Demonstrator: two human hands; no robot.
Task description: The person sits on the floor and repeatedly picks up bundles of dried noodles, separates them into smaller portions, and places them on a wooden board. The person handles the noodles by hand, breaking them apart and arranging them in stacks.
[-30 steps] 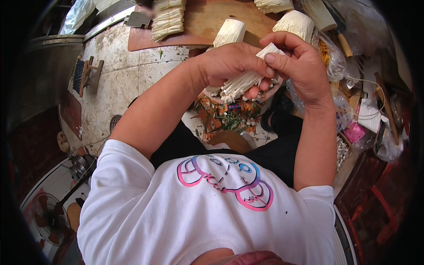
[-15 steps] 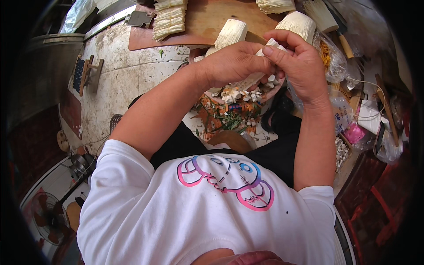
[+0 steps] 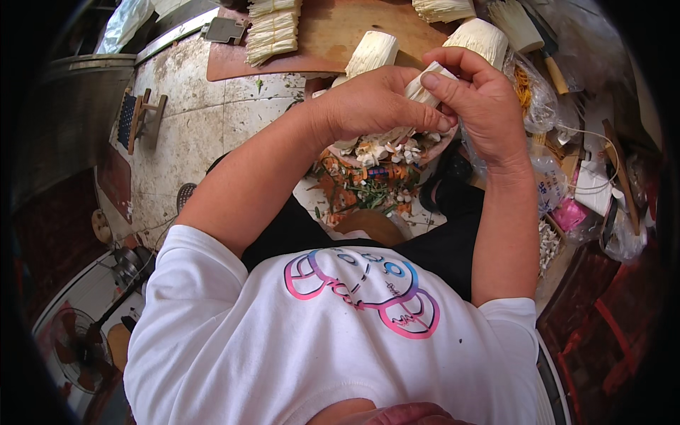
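Note:
Between my two hands is a small cream-coloured bundle of thin stalks, tilted, its end showing between the fingers. My left hand cups it from the left, thumb stretched along its near side. My right hand pinches its upper right part with thumb and forefinger. Just beyond my left hand a thicker cream bundle stands by the board's edge, and another bundle sits beyond my right hand. Below my hands, a pale basin holds white scraps; my hands hide part of it.
A wooden board lies ahead, with stacked pale bundles at its left. To the right are a wooden tool handle, yellow ties and plastic bags. A small stool stands left; green and orange scraps lie below the basin.
My left thumb and fingers have shifted slightly, and more of the held bundle now shows between my hands. My right hand keeps nearly the same place.

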